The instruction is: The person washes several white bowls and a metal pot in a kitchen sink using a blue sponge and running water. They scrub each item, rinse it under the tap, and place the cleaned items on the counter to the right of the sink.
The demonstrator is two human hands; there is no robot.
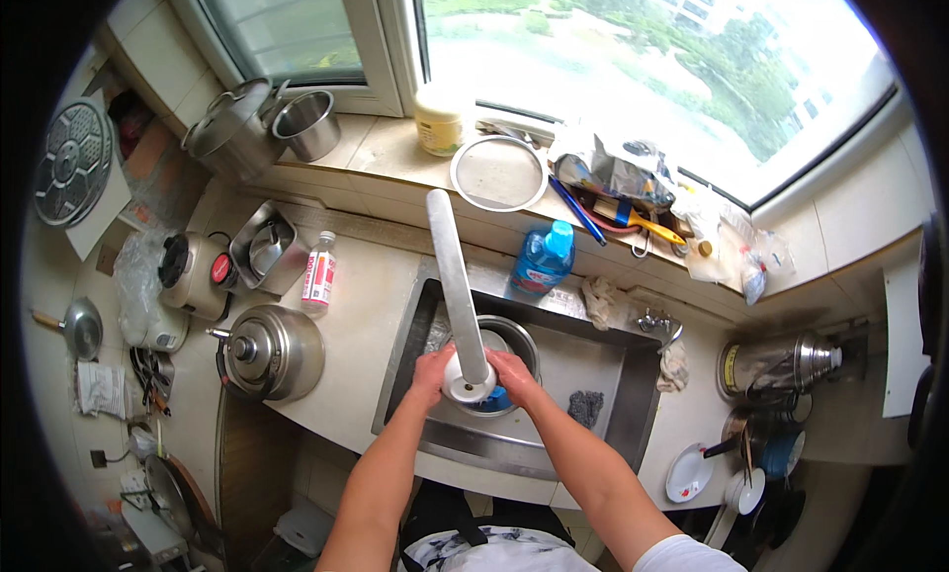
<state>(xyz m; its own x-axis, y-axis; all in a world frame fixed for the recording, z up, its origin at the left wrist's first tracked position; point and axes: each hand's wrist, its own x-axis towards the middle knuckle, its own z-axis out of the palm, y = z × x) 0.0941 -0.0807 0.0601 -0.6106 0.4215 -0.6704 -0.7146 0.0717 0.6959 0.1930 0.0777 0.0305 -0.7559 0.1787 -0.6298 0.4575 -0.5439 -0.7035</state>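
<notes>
My left hand [430,375] and my right hand [514,375] grip opposite sides of a white round part [465,391]. A long flat grey bar [456,283] with a rounded tip extends from it toward the window; I cannot tell exactly what tool this is. Both hands hold it above a stainless steel pot [528,342] in the sink [563,364]. Something blue [495,401] shows inside the pot, partly hidden by the white part. A dark scouring pad [586,407] lies on the sink floor, right of the pot.
A blue detergent bottle [543,259] stands at the sink's back rim, near a rag [597,302] and the faucet [656,323]. Left are a kettle [276,353] and a plastic bottle [319,272]. A plate [688,474] lies right. The sill holds a round sieve [500,173] and pots [308,127].
</notes>
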